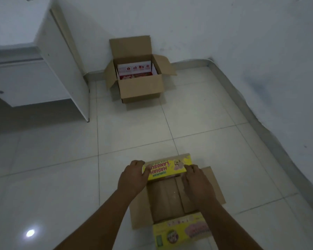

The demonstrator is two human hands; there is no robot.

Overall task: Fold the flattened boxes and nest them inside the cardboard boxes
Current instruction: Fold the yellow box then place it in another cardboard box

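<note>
A cardboard box with yellow printed flaps (167, 197) lies open on the floor right below me, its brown inside showing. My left hand (134, 175) grips the left end of its far yellow flap (167, 168). My right hand (195, 179) holds the right end of the same flap. The near yellow flap (181, 230) sticks out toward me. Farther off, against the wall, stands an open brown cardboard box (142, 87) with red-and-white printed boxes (135, 72) nested inside.
A white cabinet (49, 69) stands at the left, its side panel reaching the floor near the far box. White walls close the back and right, with a raised skirting (242, 98) along the right. Pale floor tiles (134, 129) lie between the two boxes.
</note>
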